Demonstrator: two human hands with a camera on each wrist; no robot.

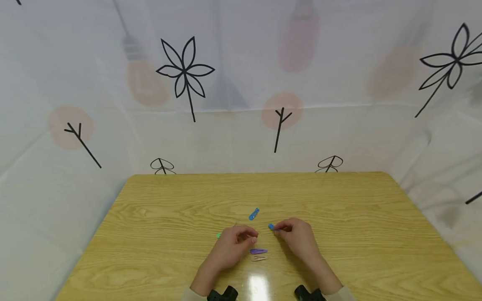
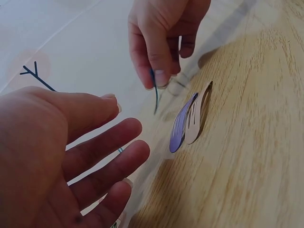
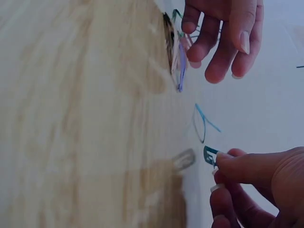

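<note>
Between thumb and fingertips my right hand [image 1: 297, 239] pinches a small blue snap hair clip [image 1: 271, 226], whose wide end sticks out in the right wrist view [image 3: 208, 155]. My left hand [image 1: 232, 247] hovers to its left with nothing in it, fingers loosely bent and spread in the left wrist view. Just beyond both hands lies another blue hair clip [image 1: 254, 214], its narrow end split apart. A purple hair clip [image 1: 258, 251] and a beige hair clip [image 1: 259, 258] lie side by side near the left hand's fingertips. Part of a green clip [image 1: 219, 235] shows beside the left hand, the rest hidden.
All the clips lie on a wood-grain table [image 1: 150, 209]. A pale patterned cloth [image 1: 233, 138] hangs behind its far edge and along the sides. Black wrist devices [image 1: 223, 294] show at the bottom of the head view.
</note>
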